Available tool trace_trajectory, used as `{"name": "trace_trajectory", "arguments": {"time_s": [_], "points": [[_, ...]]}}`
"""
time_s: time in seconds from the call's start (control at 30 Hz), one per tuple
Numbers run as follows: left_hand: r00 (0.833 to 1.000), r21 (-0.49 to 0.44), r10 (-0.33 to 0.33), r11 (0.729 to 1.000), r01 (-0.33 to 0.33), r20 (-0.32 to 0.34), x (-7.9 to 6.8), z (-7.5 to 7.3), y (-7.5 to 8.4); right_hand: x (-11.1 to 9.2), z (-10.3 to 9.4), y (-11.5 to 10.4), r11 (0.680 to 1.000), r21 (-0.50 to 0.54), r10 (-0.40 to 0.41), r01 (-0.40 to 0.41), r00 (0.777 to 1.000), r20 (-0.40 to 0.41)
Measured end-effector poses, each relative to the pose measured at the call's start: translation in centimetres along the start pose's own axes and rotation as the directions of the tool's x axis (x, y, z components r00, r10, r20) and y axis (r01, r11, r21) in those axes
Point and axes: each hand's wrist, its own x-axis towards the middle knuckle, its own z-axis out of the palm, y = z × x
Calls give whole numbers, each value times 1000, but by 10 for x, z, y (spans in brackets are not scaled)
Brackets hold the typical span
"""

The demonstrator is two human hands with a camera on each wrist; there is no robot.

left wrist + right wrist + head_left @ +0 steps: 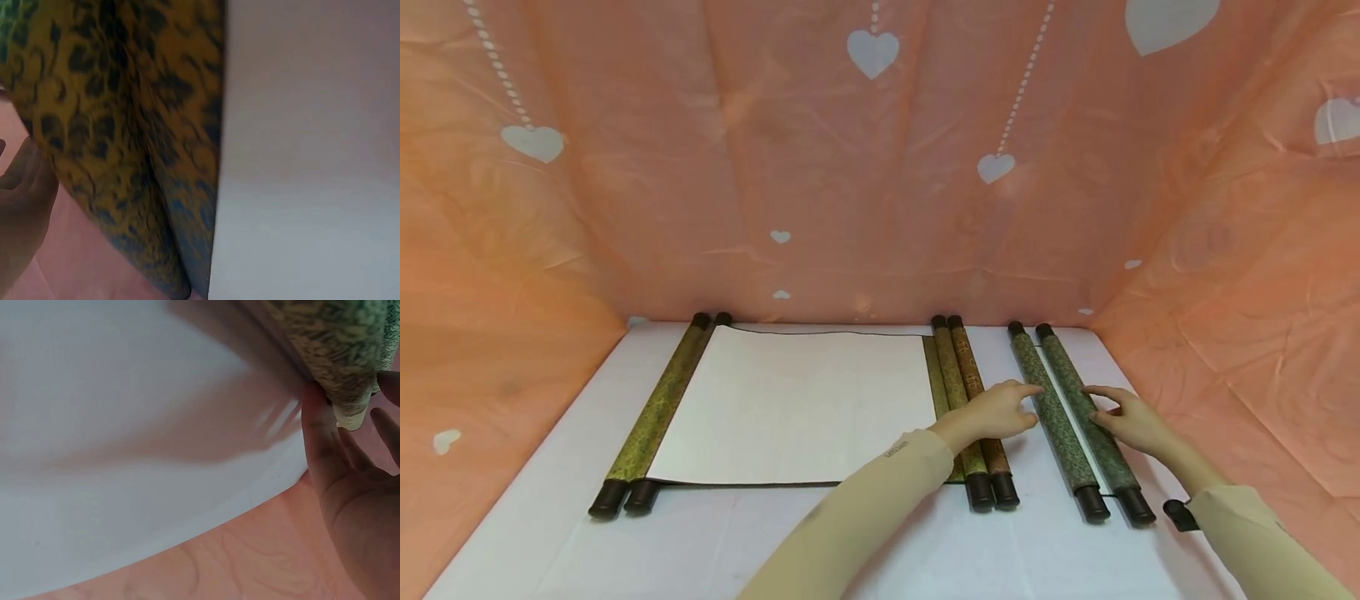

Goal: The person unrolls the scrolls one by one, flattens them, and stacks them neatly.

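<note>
Fingers parted, the left hand and right hand touch the green scroll between them; leftward, an unrolled scroll lies.

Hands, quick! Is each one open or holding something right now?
Left hand: open, at the left green scroll roller.
Right hand: open, touching the right green scroll roller.

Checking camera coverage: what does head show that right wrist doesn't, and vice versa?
Head only: left hand, large white sheet, brown roller, heart prints.

Right wrist only: pale streaks within a shadow on the table.

Both: right hand, green-patterned roller, white tabletop, orange cloth.
</note>
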Motion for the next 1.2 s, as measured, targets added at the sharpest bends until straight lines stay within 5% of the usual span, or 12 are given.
{"name": "trace_trajectory", "arguments": {"time_s": [0.37,0.73,1.2], "points": [[998,-50,-20,998,23,62,10,16,5,-4,2,-5,997,43,65,-66,997,28],[991,-43,-90,995,95,103,11,21,11,-8,9,-14,971,178,133,-157,981,139],[991,-141,-129,981,130,17,6,22,17,-11,14,-19,949,274,133,-157,986,102]]}}
